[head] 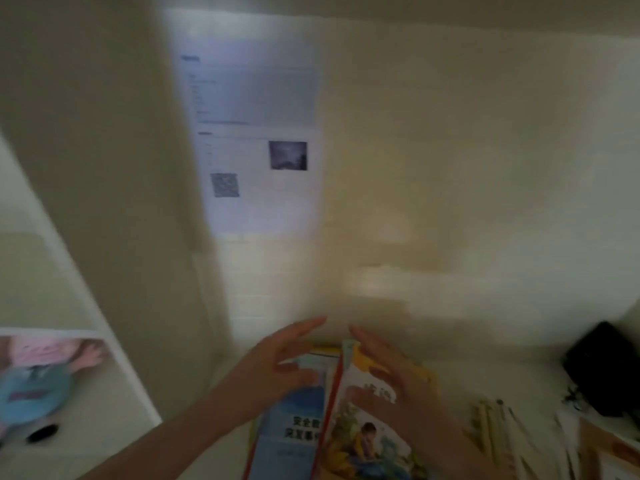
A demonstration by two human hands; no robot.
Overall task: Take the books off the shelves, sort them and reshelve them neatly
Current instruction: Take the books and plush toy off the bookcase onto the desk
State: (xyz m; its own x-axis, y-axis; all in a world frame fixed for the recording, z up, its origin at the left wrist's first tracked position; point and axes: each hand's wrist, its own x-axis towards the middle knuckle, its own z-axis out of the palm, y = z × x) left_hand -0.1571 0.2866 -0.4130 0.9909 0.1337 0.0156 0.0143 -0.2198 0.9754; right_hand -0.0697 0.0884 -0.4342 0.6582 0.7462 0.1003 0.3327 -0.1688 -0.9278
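The view is blurred by motion. A small pile of books lies on a pale surface at the bottom centre. On top are a blue-covered book (294, 434) on the left and a picture book (370, 441) with a child on its cover, overlapping it on the right. My left hand (277, 362) rests flat on the blue book's upper part, fingers spread. My right hand (391, 372) lies flat on the picture book's top. A yellow book edge (424, 370) shows underneath on the right.
A printed sheet (256, 133) hangs on the wall behind. To the left stands a white shelf unit (114, 358) with a doll (38, 379) in one compartment. A black object (602, 365) sits at right, with several pale sticks (498, 427) beside the books.
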